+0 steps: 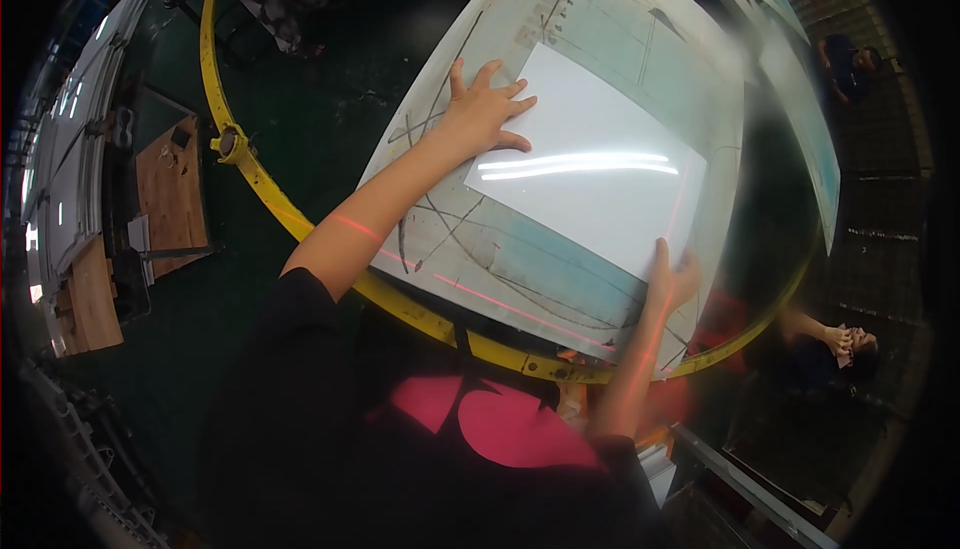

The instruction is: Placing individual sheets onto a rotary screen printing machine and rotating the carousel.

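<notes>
A glossy white sheet (590,119) lies at a slant on a pale, marked work board (560,259), with bright light streaks reflected across it. My left hand (486,112) rests at the sheet's left edge, its fingers spread wide and the fingertips over the white surface. At the near right corner, my right hand (676,274) touches the sheet's edge, thumb and fingers apart. Dark scribbled lines and bluish patches show on the board around the sheet. A thin red light line crosses my left forearm and the board's near end; another runs along my right forearm.
A yellow curved rail (270,194) passes round the board's left and near sides. Wooden panels (172,199) and stacked pale sheets (85,139) stand at the left. Another pale board (805,119) is at the right. Two other people (835,344) are at the far right.
</notes>
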